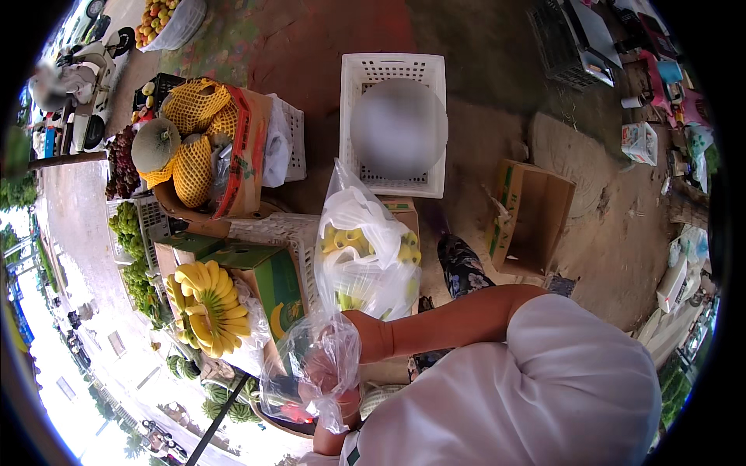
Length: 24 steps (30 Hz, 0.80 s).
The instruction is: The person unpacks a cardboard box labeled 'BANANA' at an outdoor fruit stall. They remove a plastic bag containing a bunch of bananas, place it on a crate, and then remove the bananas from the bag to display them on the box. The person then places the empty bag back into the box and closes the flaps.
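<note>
Both of my hands are at the gathered end of a clear plastic bag point(402, 291), partly veiled by its crumpled film. My right hand point(367, 335) reaches in from the upper side and grips the bag's neck. My left hand point(323, 376) comes from below, its fingers closed on the loose film and blurred behind it. Inside the bag are bananas point(344, 240) under white plastic wrapping point(364, 218). A bunch of yellow bananas point(215, 309) lies just beyond my hands, beside a green banana carton point(271, 274).
A white plastic crate point(437, 183) stands past the bag, a round blurred patch covering its middle. Netted melons point(192, 169) fill a cardboard box point(250, 151). Green grapes point(131, 233) and watermelons point(218, 396) lie farther out. An opened carton point(533, 215) rests on the floor.
</note>
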### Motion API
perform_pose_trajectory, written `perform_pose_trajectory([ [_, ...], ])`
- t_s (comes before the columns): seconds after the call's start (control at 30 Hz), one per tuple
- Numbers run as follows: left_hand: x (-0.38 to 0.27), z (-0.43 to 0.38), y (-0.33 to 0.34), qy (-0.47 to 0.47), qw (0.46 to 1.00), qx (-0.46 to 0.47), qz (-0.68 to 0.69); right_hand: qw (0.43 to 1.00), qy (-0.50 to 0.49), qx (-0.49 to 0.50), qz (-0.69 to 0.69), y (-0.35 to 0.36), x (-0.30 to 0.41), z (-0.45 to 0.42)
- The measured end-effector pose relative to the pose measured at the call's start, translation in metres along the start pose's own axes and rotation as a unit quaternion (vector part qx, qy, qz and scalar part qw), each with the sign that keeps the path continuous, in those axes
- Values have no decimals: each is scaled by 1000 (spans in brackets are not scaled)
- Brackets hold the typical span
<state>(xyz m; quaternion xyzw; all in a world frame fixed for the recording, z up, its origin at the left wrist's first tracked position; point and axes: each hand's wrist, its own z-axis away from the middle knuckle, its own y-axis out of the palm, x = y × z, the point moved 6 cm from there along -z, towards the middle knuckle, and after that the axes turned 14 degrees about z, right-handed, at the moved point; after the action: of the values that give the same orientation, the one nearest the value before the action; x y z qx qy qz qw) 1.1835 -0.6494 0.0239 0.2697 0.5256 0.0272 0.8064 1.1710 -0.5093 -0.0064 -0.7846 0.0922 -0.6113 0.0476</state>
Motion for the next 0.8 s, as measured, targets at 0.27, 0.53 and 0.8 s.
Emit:
perform_pose_trajectory([
  [0.27,-77,-68,125,174,983,5,54,983,-44,-119,-134,-110,67,-77],
  [0.53,-108,-135,187,313,931,-29,-183,985,-39,-91,-140,-186,8,-111],
  [0.8,-43,-136,128,132,990,-51,4,756,208,-177,-595,-181,-216,-79],
])
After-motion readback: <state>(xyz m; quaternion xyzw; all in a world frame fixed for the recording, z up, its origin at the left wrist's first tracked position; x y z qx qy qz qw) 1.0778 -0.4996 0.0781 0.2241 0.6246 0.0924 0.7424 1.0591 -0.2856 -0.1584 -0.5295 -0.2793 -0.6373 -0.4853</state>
